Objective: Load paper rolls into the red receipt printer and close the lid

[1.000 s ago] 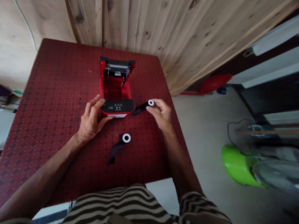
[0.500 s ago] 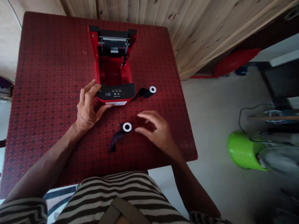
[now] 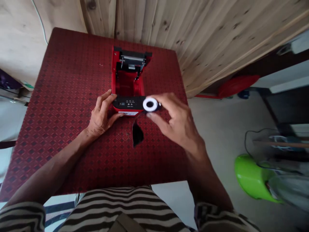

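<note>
A red and black label printer (image 3: 128, 103) stands on the table with its lid (image 3: 131, 58) raised and its red inner bay bare. My left hand (image 3: 101, 112) grips its front left corner, fingers on top and thumb along the front face. Between the thumb and fingers of my right hand (image 3: 176, 119) is a roll of dark ribbon (image 3: 150, 104), its white ring-shaped end towards me. A loose dark tail (image 3: 137, 133) hangs from this roll. The roll is in front of the printer's right end and hides it. A second roll is mostly hidden behind my right hand.
The table (image 3: 72, 80) has a red patterned cover and stands against a wooden plank wall (image 3: 149, 22). On the floor at the right are a lime green bucket (image 3: 251, 177), a dark cable and other household things.
My right hand has closed on the nearer ribbon roll and lifted it off the table, up towards the printer. My left hand stays on the printer. The camera view has shifted.
</note>
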`<state>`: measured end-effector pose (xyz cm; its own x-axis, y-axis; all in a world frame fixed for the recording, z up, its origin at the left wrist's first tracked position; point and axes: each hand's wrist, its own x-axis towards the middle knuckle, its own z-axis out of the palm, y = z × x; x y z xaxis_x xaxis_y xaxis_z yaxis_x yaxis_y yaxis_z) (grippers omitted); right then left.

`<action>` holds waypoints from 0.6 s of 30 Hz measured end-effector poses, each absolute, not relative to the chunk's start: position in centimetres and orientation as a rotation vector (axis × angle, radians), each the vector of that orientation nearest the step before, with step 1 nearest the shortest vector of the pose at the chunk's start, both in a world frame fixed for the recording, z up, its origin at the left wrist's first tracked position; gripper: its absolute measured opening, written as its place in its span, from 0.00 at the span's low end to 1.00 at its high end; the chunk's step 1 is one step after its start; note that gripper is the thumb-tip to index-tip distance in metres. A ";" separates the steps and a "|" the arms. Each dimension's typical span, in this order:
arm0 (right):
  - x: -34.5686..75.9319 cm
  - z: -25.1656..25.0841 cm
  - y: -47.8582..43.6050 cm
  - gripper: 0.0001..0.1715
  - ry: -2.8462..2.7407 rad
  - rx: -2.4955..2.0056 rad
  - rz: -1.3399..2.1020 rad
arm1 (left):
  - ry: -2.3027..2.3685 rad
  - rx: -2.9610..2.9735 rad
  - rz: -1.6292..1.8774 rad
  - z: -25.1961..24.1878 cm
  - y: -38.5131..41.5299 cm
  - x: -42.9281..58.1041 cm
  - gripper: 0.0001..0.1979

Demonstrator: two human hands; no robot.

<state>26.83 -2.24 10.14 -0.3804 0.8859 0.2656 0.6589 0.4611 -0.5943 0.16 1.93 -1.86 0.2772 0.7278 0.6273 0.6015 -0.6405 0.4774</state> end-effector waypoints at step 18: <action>20.2 11.7 9.3 0.16 -2.827 -1.591 0.182 | 1.300 2.433 1.303 -1.4 1.6 0.3 0.34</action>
<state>20.20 9.32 11.69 -0.5158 0.8438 -0.1482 0.8558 0.5153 -0.0448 0.27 1.60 -1.42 0.2734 0.7169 0.6413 0.6393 -0.6336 0.4357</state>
